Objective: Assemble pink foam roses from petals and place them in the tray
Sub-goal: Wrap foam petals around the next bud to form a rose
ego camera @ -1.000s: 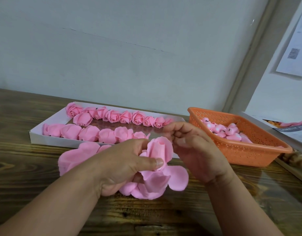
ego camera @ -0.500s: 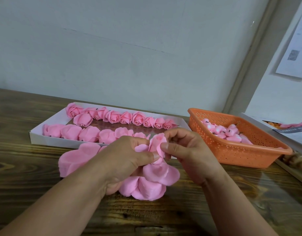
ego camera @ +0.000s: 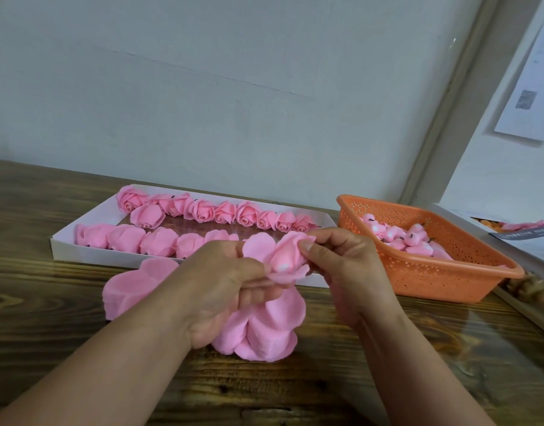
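Nearest the camera, the worktop [ego camera: 326,392]: dark wood grain, both forearms reaching in over it.
Left hand [ego camera: 221,290]: fingers curled round a bunch of pink petals [ego camera: 264,330], which fan out below the palm and hang just above the wood; thumb pressed across the top of the bunch.
Right hand [ego camera: 347,265]: thumb and forefinger pinch the edge of the rose bud [ego camera: 287,256], a petal being wrapped round it; the other fingers are curled behind.
Rose bud: held between the two hands, above the front wall of the tray.
Petal stack [ego camera: 132,287]: flat pink foam pieces lying on the wood to the left of the left hand, just in front of the tray.
Tray [ego camera: 80,252]: shallow white box farther back, holding two rows of finished roses [ego camera: 203,210]; the back row shows spiral centres, the front row lies turned on its side.
Basket [ego camera: 442,275]: orange perforated plastic, right of the tray, with small pink buds [ego camera: 399,238] inside.
Farthest: a pale wall [ego camera: 234,87], with papers [ego camera: 528,238] at the right edge.
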`<act>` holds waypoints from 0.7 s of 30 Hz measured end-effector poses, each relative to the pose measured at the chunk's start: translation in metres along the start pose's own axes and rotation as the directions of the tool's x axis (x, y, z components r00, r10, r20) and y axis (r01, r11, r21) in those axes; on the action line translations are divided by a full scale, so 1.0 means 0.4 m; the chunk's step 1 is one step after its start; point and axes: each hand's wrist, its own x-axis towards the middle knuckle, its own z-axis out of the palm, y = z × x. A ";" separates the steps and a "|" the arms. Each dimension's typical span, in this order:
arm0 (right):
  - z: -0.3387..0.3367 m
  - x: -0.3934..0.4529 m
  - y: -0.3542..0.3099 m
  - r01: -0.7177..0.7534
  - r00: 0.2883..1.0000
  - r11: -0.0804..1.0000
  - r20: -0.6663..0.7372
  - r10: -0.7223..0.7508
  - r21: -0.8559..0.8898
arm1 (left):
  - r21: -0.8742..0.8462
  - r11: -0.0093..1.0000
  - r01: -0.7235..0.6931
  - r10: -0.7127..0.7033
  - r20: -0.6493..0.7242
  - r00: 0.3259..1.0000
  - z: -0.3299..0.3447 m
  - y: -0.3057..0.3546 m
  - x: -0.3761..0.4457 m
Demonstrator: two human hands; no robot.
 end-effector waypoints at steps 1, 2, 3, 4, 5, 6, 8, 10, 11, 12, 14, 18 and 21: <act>0.001 -0.001 0.000 0.007 1.000 1.000 0.000 -0.007 -0.013 | 0.002 1.000 0.001 -0.001 -0.025 1.000 0.002 -0.002 0.000; 0.004 -0.003 -0.001 0.023 1.000 0.999 0.014 -0.022 -0.039 | 0.016 1.000 0.002 -0.001 -0.060 0.998 0.003 -0.004 0.001; 0.007 -0.006 -0.004 0.045 0.998 0.996 0.039 -0.042 -0.075 | 0.041 0.999 0.001 0.004 -0.098 0.995 0.002 -0.007 0.003; 0.010 -0.009 -0.008 0.073 0.995 0.991 0.069 -0.066 -0.114 | 0.086 0.996 -0.004 0.016 -0.136 0.991 -0.001 -0.012 0.007; 0.012 -0.012 -0.012 0.105 0.991 0.983 0.102 -0.090 -0.150 | 0.155 0.988 -0.005 0.032 -0.170 0.985 -0.005 -0.016 0.011; 0.013 -0.014 -0.016 0.139 0.984 0.972 0.135 -0.115 -0.188 | 0.231 0.973 0.003 0.043 -0.192 0.981 -0.009 -0.017 0.012; 0.012 -0.018 -0.026 0.202 0.968 0.944 0.199 -0.152 -0.261 | 0.318 0.948 0.011 0.062 -0.218 0.974 -0.005 -0.011 0.002; 0.010 -0.021 -0.034 0.247 0.948 0.918 0.272 -0.163 -0.310 | 0.338 0.941 0.001 0.080 -0.224 0.971 0.003 -0.004 -0.010; 0.009 -0.023 -0.038 0.259 0.940 0.907 0.302 -0.157 -0.332 | 0.359 0.933 -0.005 0.088 -0.216 0.972 0.005 -0.002 -0.012; 0.008 -0.024 -0.041 0.263 0.934 0.897 0.325 -0.144 -0.356 | 0.390 0.921 -0.010 0.095 -0.198 0.976 0.006 -0.003 -0.013; 0.008 -0.025 -0.046 0.263 0.925 0.879 0.362 -0.112 -0.399 | 0.461 0.887 -0.025 0.101 -0.140 0.985 0.009 -0.003 -0.015; 0.007 -0.025 -0.050 0.231 0.923 0.884 0.379 -0.067 -0.406 | 0.584 0.810 -0.055 0.112 -0.062 0.992 0.017 0.000 -0.022; 0.005 -0.026 -0.052 0.232 0.912 0.886 0.407 -0.054 -0.401 | 0.650 0.755 -0.079 0.130 -0.031 0.991 0.016 -0.004 -0.023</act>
